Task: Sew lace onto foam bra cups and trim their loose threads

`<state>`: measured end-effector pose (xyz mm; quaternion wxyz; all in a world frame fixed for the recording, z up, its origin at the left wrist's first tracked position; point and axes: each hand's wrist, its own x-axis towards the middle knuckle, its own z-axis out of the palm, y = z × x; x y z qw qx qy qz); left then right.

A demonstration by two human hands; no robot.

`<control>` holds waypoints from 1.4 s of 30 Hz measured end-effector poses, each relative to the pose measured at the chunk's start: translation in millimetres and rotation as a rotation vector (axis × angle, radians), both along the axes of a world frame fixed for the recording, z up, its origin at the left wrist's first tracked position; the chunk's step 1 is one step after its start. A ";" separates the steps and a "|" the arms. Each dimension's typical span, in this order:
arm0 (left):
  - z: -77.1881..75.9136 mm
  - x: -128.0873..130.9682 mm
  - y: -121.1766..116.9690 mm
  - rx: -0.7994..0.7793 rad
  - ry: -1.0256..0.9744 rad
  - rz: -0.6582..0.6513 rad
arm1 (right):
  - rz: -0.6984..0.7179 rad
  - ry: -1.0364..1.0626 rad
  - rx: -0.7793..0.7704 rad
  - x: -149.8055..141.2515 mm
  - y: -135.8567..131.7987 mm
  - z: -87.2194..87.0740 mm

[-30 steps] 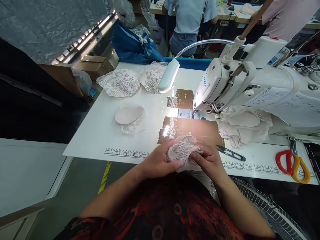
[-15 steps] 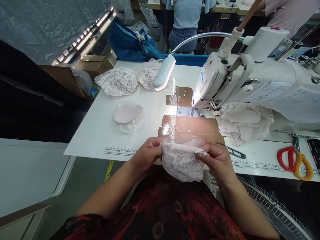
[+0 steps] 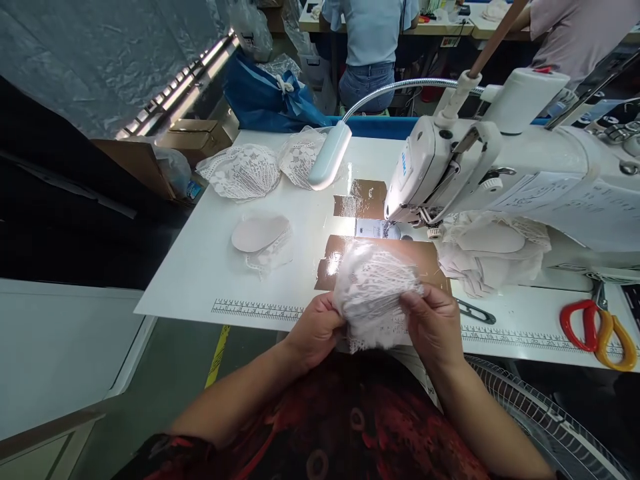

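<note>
Between my two hands a white lace bra cup (image 3: 375,290) is held up above the front edge of the sewing table (image 3: 175,280). My left hand (image 3: 317,327) pinches its left edge; my right hand (image 3: 435,320) grips the right edge between thumb and fingers. The lace side faces up, with a loose scalloped edge hanging toward me. Beyond it stands a white sewing machine (image 3: 425,173), its needle area over a pale metal plate (image 3: 373,229). Brown tape (image 3: 423,253) covers the table just behind the cup.
Two lace cups (image 3: 243,172) lie at the back left, near a lamp head (image 3: 330,155). A pad with lace (image 3: 263,233) rests at left. Right are a pile of fabric pieces (image 3: 490,257), scissors (image 3: 597,330) and a grey flat tool (image 3: 477,312). A co-worker (image 3: 373,40) sits beyond.
Both hands have turned the cup so its lace face shows more, lifting its far side toward the machine. My left hand has shifted slightly right and nearer my body. The view has tilted slightly.
</note>
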<state>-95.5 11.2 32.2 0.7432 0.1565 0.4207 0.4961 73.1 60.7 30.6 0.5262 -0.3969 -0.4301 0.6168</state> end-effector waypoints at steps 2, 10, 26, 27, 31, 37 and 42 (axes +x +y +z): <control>0.0 -7.2 -1.4 -0.009 -0.001 -0.027 | -0.054 0.111 -0.058 3.7 2.5 -0.1; 5.7 0.1 5.1 0.173 0.032 0.141 | 0.246 -0.099 -0.069 0.8 -4.8 -0.6; 32.8 -47.6 17.4 0.697 0.809 -0.471 | 0.529 -0.452 0.259 -2.1 0.0 23.4; 32.1 -45.3 16.6 0.684 0.811 -0.502 | 0.495 -0.476 0.309 -3.4 0.5 23.7; 26.8 -40.8 13.3 0.684 0.793 -0.518 | 0.365 -0.557 0.453 -5.2 3.3 23.2; 31.0 -44.0 15.9 0.677 0.810 -0.481 | 0.176 -0.673 0.452 -6.2 3.2 22.2; 33.2 -42.1 20.6 0.675 0.835 -0.461 | 0.181 -0.673 0.460 -8.2 2.5 22.1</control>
